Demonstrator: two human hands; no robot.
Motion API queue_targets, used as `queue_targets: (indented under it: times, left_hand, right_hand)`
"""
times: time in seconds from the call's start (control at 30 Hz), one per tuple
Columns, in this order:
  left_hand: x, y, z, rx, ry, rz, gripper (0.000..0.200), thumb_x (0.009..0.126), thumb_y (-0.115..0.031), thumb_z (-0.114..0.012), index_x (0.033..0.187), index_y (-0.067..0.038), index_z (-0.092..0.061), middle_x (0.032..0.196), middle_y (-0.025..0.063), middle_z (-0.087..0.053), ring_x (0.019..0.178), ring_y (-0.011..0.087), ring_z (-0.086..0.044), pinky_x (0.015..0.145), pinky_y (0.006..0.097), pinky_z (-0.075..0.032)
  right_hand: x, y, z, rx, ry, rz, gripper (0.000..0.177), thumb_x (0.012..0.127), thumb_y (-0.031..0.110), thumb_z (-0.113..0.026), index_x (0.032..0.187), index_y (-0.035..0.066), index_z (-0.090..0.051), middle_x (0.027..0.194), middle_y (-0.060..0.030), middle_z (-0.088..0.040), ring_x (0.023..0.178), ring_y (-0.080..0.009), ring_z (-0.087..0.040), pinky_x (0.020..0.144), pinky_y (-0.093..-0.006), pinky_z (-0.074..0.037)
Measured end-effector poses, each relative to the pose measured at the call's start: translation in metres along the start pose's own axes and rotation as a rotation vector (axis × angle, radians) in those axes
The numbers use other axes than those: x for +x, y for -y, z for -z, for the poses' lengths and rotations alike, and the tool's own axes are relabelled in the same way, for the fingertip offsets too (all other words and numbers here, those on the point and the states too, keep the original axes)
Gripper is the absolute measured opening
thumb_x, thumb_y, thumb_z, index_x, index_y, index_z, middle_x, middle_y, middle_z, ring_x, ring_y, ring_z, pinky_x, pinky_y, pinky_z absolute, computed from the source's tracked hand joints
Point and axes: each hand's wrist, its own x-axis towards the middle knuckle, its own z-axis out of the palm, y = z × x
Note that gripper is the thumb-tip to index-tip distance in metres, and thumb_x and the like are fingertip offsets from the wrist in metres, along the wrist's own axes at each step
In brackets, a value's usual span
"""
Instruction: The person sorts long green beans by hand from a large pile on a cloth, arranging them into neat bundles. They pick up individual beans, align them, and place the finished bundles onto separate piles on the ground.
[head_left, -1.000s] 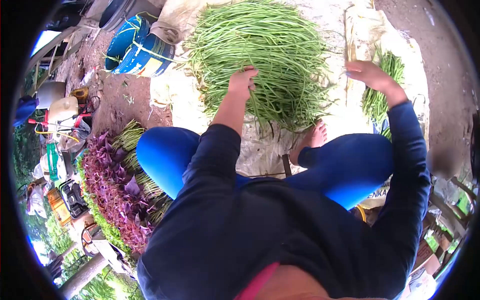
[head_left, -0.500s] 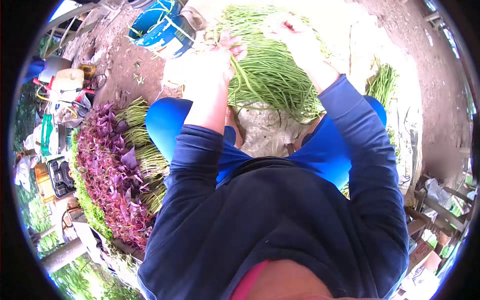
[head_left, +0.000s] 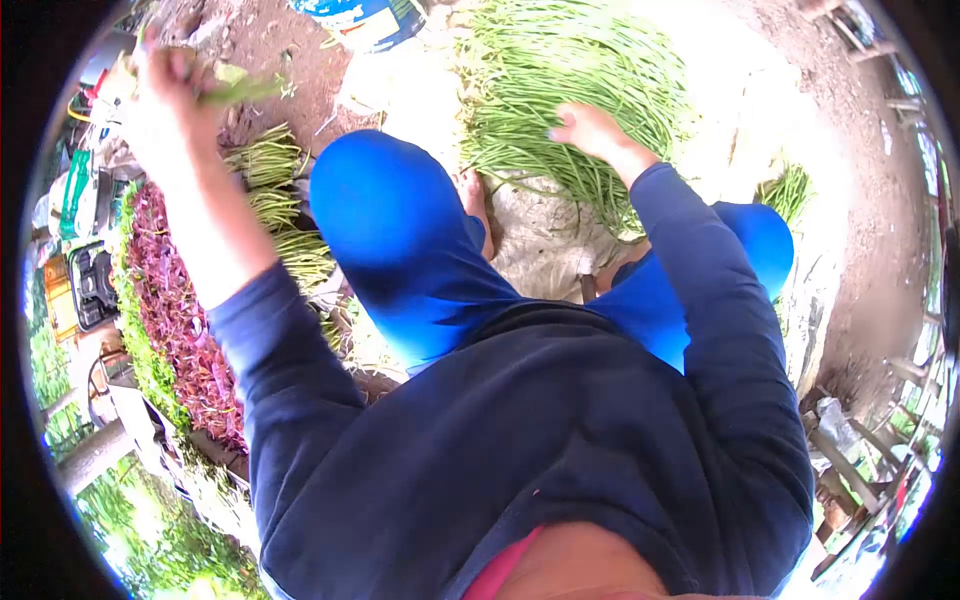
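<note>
A large pile of long green beans (head_left: pixel 570 80) lies on a pale sheet in front of my knees. My right hand (head_left: pixel 590 130) is over the pile's near part, its thumb and fingers apart, with nothing seen in it. Out at the upper left, my left hand (head_left: pixel 170 80) is raised over the dirt floor, blurred by motion. Its fingers are closed on a green leafy piece (head_left: pixel 240 90) that sticks out to the right.
A blue bucket (head_left: pixel 375 20) stands at the top. To the left lie tied bean bundles (head_left: pixel 285 205), purple leafy greens (head_left: pixel 180 300) and a black tray (head_left: pixel 92 285). More beans (head_left: pixel 785 193) lie beyond my right knee.
My left hand has swung from the bean pile out to the far left with the green piece. My right hand has come down and nearer over the pile. The view has shifted.
</note>
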Motion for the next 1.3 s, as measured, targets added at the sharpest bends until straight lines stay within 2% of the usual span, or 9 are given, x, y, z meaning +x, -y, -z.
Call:
queue_targets:
  times: [0.1,0.17,0.27,0.37,0.57,0.83,0.9,1.2,1.3]
  left_hand:
    - [-0.055,-0.023,0.048,0.578,0.101,0.108,0.038,0.098,-0.037,-0.046,0.116,-0.005,-0.059,0.058,-0.0039,-0.035,0.049,0.0067,-0.034,0.045,0.0242,-0.026]
    - [-0.091,-0.016,0.083,1.097,0.162,0.341,0.042,0.097,-0.041,-0.048,0.120,-0.009,-0.059,0.054,-0.0031,-0.040,0.043,0.0061,-0.036,0.041,0.0242,-0.030]
    - [-0.162,0.054,0.149,0.992,0.275,0.870,0.043,0.091,-0.027,-0.057,0.129,-0.007,-0.053,0.069,0.0000,-0.050,0.051,0.0067,-0.043,0.048,0.0251,-0.043]
    - [-0.256,0.167,0.240,0.787,0.374,1.209,0.044,0.088,-0.015,-0.058,0.129,-0.004,-0.050,0.086,0.0040,-0.063,0.059,0.0110,-0.055,0.055,0.0259,-0.052]
    - [-0.372,0.273,0.228,0.706,0.233,1.269,0.035,0.087,-0.020,-0.059,0.118,-0.004,-0.054,0.079,0.0048,-0.061,0.059,0.0128,-0.054,0.056,0.0289,-0.049]
    - [-0.379,0.303,0.207,0.691,0.142,1.144,0.028,0.087,-0.026,-0.061,0.103,-0.004,-0.059,0.068,0.0057,-0.059,0.059,0.0151,-0.052,0.056,0.0329,-0.045]
    - [-0.367,0.300,0.207,0.691,0.092,1.067,0.027,0.087,-0.027,-0.062,0.100,-0.004,-0.061,0.066,0.0060,-0.058,0.059,0.0156,-0.052,0.057,0.0339,-0.044]
    - [-0.320,0.270,0.211,0.899,0.237,1.003,0.038,0.082,-0.037,-0.065,0.101,-0.004,-0.063,0.074,0.0120,-0.065,0.069,0.0212,-0.061,0.067,0.0374,-0.047]
    - [-0.327,0.287,0.217,0.944,0.296,0.987,0.051,0.082,-0.039,-0.064,0.119,-0.004,-0.057,0.097,0.0207,-0.066,0.093,0.0297,-0.063,0.085,0.0387,-0.047]
  right_hand:
    - [0.017,-0.062,-0.071,-0.180,-0.068,-0.099,0.015,0.077,0.017,-0.060,0.080,0.005,-0.068,0.087,-0.0185,-0.066,0.086,-0.0377,-0.063,0.077,-0.0452,-0.050]
    - [0.016,-0.067,-0.088,-0.185,-0.129,-0.104,0.014,0.077,0.014,-0.059,0.081,0.004,-0.067,0.087,-0.0198,-0.066,0.086,-0.0375,-0.063,0.076,-0.0449,-0.050]
    - [0.015,-0.072,-0.120,-0.057,-0.265,-0.062,0.017,0.078,0.013,-0.059,0.092,0.004,-0.064,0.091,-0.0216,-0.064,0.085,-0.0377,-0.062,0.073,-0.0446,-0.051]
    - [0.020,-0.073,-0.130,-0.140,-0.465,-0.158,0.034,0.080,0.019,-0.064,0.113,0.019,-0.056,0.103,-0.0126,-0.057,0.082,-0.0384,-0.061,0.071,-0.0454,-0.051]
    - [0.027,-0.073,-0.112,-0.278,-0.351,0.176,0.014,0.082,0.012,-0.054,0.092,0.013,-0.063,0.096,-0.0124,-0.058,0.080,-0.0351,-0.061,0.067,-0.0465,-0.051]
    - [0.050,-0.094,-0.131,-0.359,-0.244,0.023,0.011,0.083,0.018,-0.058,0.091,0.012,-0.064,0.100,-0.0118,-0.058,0.085,-0.0351,-0.062,0.071,-0.0463,-0.050]
    - [0.050,-0.073,-0.114,-0.484,-0.189,0.129,0.025,0.089,0.024,-0.043,0.087,0.008,-0.061,0.098,-0.0162,-0.062,0.079,-0.0388,-0.061,0.068,-0.0487,-0.049]
    - [0.045,-0.062,-0.042,0.188,0.027,-0.080,0.021,0.088,0.021,-0.053,0.096,0.006,-0.064,0.099,-0.0110,-0.065,0.080,-0.0262,-0.062,0.069,-0.0379,-0.049]
    - [0.045,-0.039,-0.009,0.379,0.057,-0.111,0.021,0.088,0.020,-0.056,0.099,0.005,-0.065,0.099,-0.0093,-0.065,0.081,-0.0220,-0.063,0.069,-0.0343,-0.050]
